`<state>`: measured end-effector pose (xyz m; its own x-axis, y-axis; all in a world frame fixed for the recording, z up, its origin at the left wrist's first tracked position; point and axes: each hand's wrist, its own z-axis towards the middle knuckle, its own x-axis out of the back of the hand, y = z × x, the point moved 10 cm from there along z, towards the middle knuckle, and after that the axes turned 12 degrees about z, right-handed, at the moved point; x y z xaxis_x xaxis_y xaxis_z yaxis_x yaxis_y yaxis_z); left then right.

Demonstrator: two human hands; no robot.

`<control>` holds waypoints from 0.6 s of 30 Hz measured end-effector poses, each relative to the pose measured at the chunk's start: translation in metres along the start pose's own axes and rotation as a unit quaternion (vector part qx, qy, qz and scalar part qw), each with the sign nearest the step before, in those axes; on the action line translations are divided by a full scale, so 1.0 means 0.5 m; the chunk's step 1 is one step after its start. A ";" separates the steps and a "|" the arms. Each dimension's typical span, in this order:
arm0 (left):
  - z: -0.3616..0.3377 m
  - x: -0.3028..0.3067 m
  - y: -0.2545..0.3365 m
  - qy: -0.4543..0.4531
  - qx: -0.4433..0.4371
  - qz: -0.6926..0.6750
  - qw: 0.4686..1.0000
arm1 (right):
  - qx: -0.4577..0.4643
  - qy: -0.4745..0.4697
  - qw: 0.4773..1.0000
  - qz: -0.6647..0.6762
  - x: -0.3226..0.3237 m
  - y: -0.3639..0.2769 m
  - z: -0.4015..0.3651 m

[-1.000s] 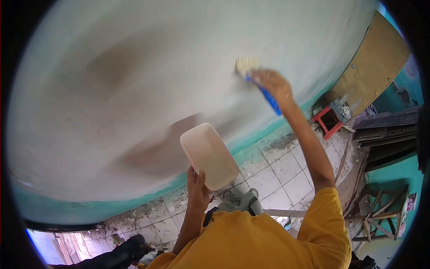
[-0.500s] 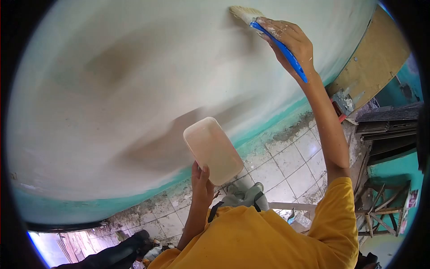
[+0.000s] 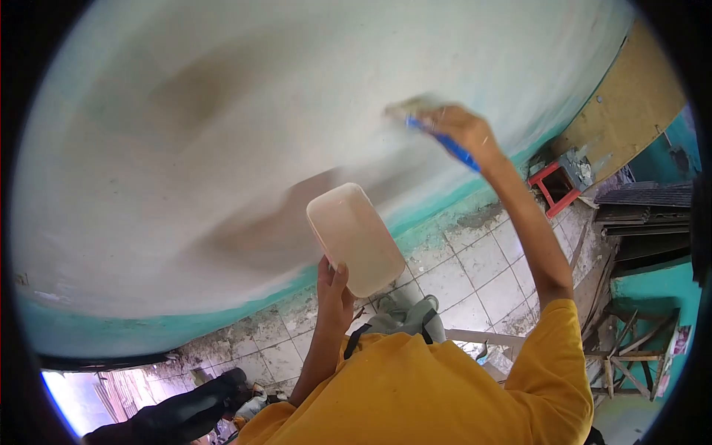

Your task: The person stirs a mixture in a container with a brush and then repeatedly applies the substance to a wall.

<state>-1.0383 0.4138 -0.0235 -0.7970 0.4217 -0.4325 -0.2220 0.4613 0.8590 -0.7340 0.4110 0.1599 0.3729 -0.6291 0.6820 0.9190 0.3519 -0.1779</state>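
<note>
A paintbrush [image 3: 449,144] with a blue handle is gripped in my right hand [image 3: 461,130], both smeared by motion. Its pale bristles are right at the whitish wall [image 3: 252,126]. My left hand [image 3: 335,291] holds a pale rectangular plastic tub [image 3: 356,237] by its lower left edge, thumb on the near side and fingers behind. The tub is tilted in front of the wall, below and left of the brush. Along the foot of the wall, a turquoise band [image 3: 423,215] shows under the white.
Dirty white floor tiles [image 3: 478,259] run along the wall. On the right are a red stool [image 3: 552,189], a tan board [image 3: 623,96], stacked dark sheets [image 3: 641,196] and a wooden frame [image 3: 630,348]. Another person's dark-clothed leg [image 3: 178,408] shows at lower left.
My right hand has swept the paintbrush down along the wall, from near the top edge toward the tub. The left hand and tub have barely shifted. More of the red stool now shows.
</note>
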 end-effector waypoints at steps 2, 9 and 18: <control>0.004 -0.012 0.005 -0.009 -0.001 0.002 1.000 | 0.082 0.100 0.991 -0.040 0.101 -0.058 0.085; 0.004 -0.010 0.009 -0.010 -0.007 -0.003 1.000 | 0.096 0.163 0.980 -0.065 0.069 -0.097 0.076; 0.007 0.005 0.018 0.013 -0.044 0.047 0.998 | -0.128 -0.034 0.988 0.082 -0.206 -0.037 -0.178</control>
<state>-1.0404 0.4220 -0.0179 -0.8307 0.4383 -0.3432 -0.1937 0.3503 0.9164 -0.7780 0.4074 0.0298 0.5180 -0.5271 0.6737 0.8525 0.2536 -0.4570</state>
